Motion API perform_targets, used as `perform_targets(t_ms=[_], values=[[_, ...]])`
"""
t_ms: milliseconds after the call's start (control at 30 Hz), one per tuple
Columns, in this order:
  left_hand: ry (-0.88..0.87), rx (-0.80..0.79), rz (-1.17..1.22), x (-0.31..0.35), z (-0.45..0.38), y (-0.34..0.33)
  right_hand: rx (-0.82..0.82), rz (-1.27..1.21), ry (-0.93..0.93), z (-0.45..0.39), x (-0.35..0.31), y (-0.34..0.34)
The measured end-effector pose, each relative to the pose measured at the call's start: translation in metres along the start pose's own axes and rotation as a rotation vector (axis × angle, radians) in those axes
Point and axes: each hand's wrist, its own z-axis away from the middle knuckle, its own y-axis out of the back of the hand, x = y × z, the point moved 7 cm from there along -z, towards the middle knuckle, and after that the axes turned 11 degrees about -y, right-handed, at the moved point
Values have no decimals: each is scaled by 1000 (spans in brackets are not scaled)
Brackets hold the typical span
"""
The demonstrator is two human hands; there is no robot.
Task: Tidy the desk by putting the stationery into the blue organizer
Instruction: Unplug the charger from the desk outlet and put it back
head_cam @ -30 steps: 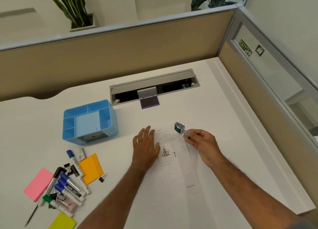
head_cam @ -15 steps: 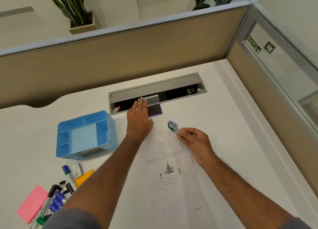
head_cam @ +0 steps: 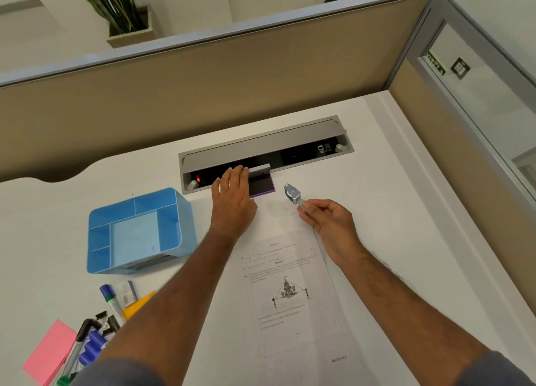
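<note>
Head: right hand (head_cam: 330,226) around stamp (head_cam: 293,193)

The blue organizer (head_cam: 139,232) sat upright at centre left, compartments empty. Markers (head_cam: 95,339), pink sticky notes (head_cam: 49,353) and binder clips (head_cam: 103,320) lay at lower left.

Blue organizer (head_cam: 136,232) left of the hands — pink notepad (head_cam: 49,352), purple ink pad (head_cam: 262,186), white worktop (head_cam: 406,211).

Left forearm (head_cam: 162,307) hides markers (head_cam: 90,348); pink pad (head_cam: 49,353) cut by edge; paper (head_cam: 290,298) text unreadable.
</note>
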Motion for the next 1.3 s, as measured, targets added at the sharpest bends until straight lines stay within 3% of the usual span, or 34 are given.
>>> perform_targets(t_ms=[233,533,833,1300], values=[[20,1,62,5,26,-18,22,63,55,-9,-13,-26],[89,-100,86,-2,46,-37,275,516,211,-30,-19,-58],[84,-142,89,-11,51,-43,198,657,349,-48,-3,-96],[81,-173,123,-11,52,-52,214,739,383,-57,16,-102]])
